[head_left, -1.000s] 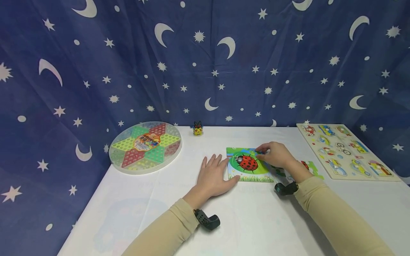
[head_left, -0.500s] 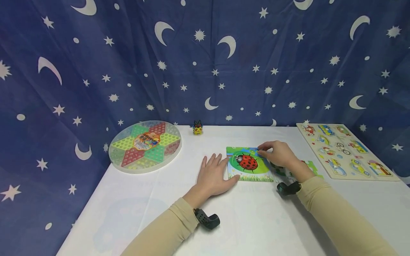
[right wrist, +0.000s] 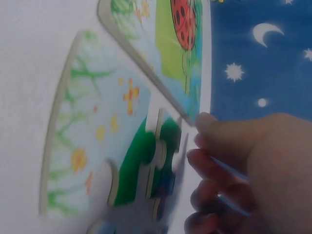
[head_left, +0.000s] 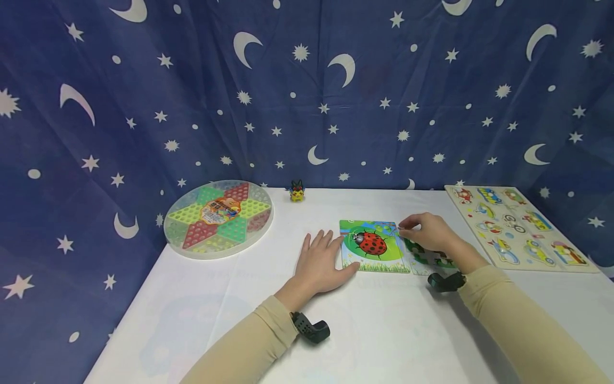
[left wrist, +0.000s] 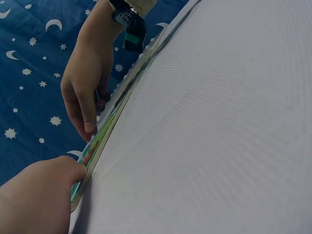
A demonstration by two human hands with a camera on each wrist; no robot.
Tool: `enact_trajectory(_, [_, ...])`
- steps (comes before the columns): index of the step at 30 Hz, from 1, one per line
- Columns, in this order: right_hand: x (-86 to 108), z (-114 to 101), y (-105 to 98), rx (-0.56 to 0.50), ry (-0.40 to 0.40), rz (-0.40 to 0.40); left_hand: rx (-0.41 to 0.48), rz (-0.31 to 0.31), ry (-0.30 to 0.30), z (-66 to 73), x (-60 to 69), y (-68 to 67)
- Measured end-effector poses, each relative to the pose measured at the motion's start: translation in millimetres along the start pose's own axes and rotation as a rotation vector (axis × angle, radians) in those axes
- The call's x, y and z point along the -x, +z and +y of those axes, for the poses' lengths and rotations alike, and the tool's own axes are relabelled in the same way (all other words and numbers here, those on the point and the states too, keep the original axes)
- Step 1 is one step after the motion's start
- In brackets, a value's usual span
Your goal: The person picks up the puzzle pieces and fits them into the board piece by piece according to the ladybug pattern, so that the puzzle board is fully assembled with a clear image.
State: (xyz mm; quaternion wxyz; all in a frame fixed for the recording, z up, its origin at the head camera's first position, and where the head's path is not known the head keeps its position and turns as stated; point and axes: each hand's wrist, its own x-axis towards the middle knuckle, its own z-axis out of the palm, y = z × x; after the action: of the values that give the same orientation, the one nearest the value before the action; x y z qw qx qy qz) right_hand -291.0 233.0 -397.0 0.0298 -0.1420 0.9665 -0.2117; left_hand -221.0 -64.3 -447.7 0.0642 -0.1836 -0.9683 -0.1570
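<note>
The ladybug puzzle picture (head_left: 371,245) lies flat on the table. My left hand (head_left: 318,266) rests with spread fingers at its left side, the thumb at the lower left corner; in the left wrist view that thumb touches the board's edge (left wrist: 92,168). At the picture's upper right corner are the fingertips of my right hand (head_left: 429,233), loosely bent, with no piece visible between them. The right wrist view shows the right hand (right wrist: 239,161) beside that corner, above a second, partly filled puzzle (right wrist: 97,117), which the hand and sleeve partly cover in the head view.
A round star-patterned game board (head_left: 218,220) is at the left. Near the back edge stands a small yellow and black figure (head_left: 297,191). The large wooden picture board (head_left: 518,226) lies at the right, and a blue curtain (head_left: 307,96) hangs behind the white table (head_left: 374,320).
My right hand has moved right, from the picture's upper part to its upper right corner, now covering the green pieces seen beside the wrist before. The left hand has stayed in place.
</note>
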Motion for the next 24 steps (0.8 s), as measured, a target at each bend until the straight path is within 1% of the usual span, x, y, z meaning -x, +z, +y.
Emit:
enact_trajectory(11, [9.8,11,-7,0.018,0.039,-0.049,0.000,-0.005,-0.001,-0.1,-0.5,1.3])
enact_trajectory(18, [16.6,18,-17,0.006,0.086,-0.130,0.008,-0.010,-0.008,1.3,-0.7,0.8])
enact_trajectory(20, [18.8,20,-21,0.000,0.076,-0.156,0.010,-0.009,-0.007,1.2,-0.6,0.7])
enact_trajectory(24, [21.9,23,-28,-0.006,0.014,-0.180,0.005,-0.008,-0.004,0.1,0.0,0.3])
